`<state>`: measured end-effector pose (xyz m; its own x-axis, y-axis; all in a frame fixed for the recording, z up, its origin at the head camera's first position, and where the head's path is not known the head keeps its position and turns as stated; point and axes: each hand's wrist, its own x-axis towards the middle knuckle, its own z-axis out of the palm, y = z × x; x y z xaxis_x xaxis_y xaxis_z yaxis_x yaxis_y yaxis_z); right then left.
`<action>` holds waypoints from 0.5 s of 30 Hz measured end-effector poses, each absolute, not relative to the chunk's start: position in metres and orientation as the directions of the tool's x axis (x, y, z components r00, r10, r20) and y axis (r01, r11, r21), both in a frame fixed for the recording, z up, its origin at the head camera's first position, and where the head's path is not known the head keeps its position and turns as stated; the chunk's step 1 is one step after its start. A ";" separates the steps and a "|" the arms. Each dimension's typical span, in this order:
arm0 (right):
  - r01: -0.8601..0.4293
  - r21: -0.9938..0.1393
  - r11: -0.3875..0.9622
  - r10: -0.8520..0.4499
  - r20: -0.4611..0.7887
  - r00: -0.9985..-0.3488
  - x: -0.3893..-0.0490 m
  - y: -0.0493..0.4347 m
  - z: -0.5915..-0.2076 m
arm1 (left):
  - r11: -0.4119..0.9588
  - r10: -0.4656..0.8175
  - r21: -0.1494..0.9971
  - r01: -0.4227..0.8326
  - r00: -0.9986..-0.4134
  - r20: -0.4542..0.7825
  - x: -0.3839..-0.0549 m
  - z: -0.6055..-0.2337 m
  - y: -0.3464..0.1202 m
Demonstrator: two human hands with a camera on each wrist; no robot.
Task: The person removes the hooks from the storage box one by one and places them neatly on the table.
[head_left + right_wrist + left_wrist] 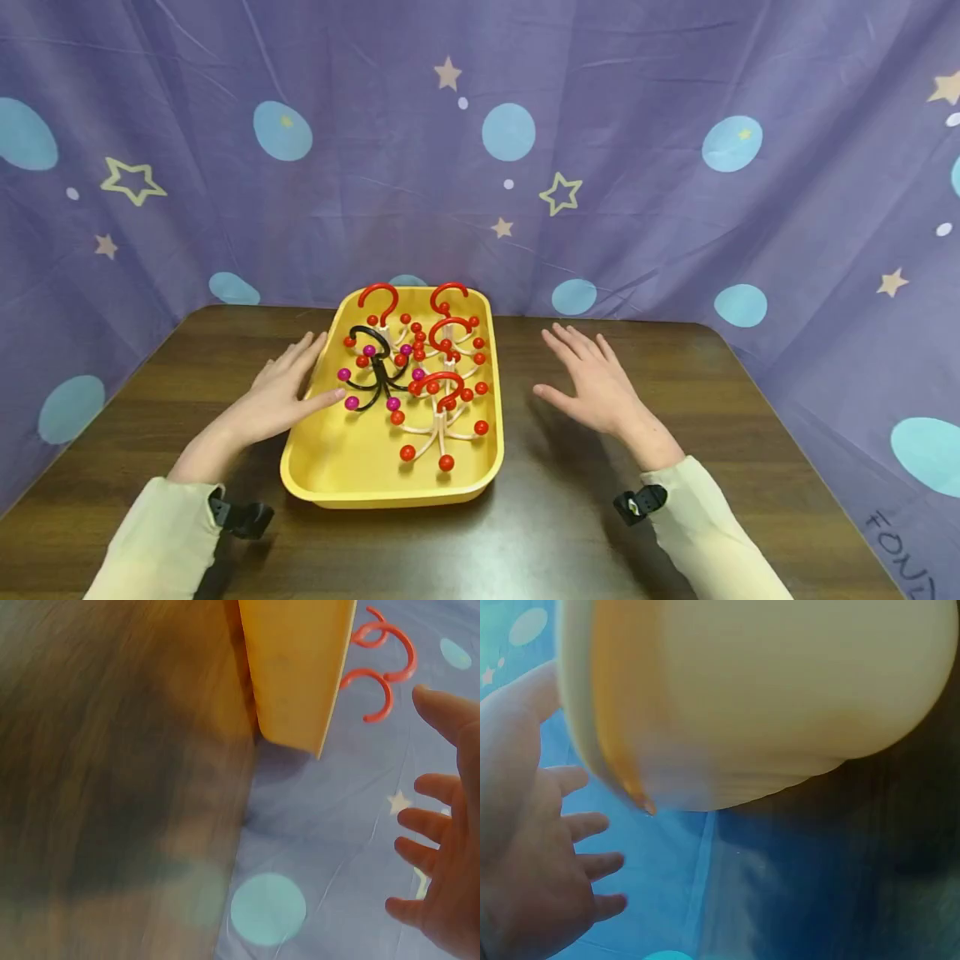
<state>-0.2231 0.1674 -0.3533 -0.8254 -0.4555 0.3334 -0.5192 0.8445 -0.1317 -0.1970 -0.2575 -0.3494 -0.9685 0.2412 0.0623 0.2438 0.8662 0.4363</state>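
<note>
A yellow tray [330, 467] holds several small multi-arm hanging hooks. One is a black hook [381, 371] with magenta ball tips; the others, such as the front white hook [439, 423], have red curved tops and red balls. At the tray's left rim is my left hand [281, 392], fingers spread and thumb reaching over the tray; whether it touches the rim I cannot tell. My right hand [600, 385] hovers right of the tray with straight, spread fingers and nothing in it. In the right wrist view, red hook tops [375, 682] stick up past the tray's wall [296, 675].
The tray stands on a dark brown wooden table [510, 533]. Behind and beside it hangs a purple curtain [390, 167] with stars and blue dots. Each wrist wears a black strap, one being the right strap [641, 503].
</note>
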 end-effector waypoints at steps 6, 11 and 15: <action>-0.613 -0.156 0.774 -0.532 0.366 -0.764 -0.226 0.145 -0.352 | 0.825 0.225 0.514 0.234 -0.971 0.081 -0.197 -0.358 -0.260; -0.683 -0.208 0.700 -0.585 0.381 -0.716 -0.225 0.126 -0.349 | 0.787 0.202 0.578 0.216 -0.975 0.089 -0.197 -0.365 -0.264; -0.712 -0.247 0.657 -0.605 0.391 -0.693 -0.223 0.111 -0.348 | 0.755 0.186 0.628 0.191 -0.980 0.074 -0.196 -0.371 -0.267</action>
<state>-0.2233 0.1112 -0.3481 -0.6934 -0.6049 0.3915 -0.7125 0.6569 -0.2468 -0.1963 -0.2667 -0.3709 -0.9797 0.1865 0.0740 0.1911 0.7547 0.6276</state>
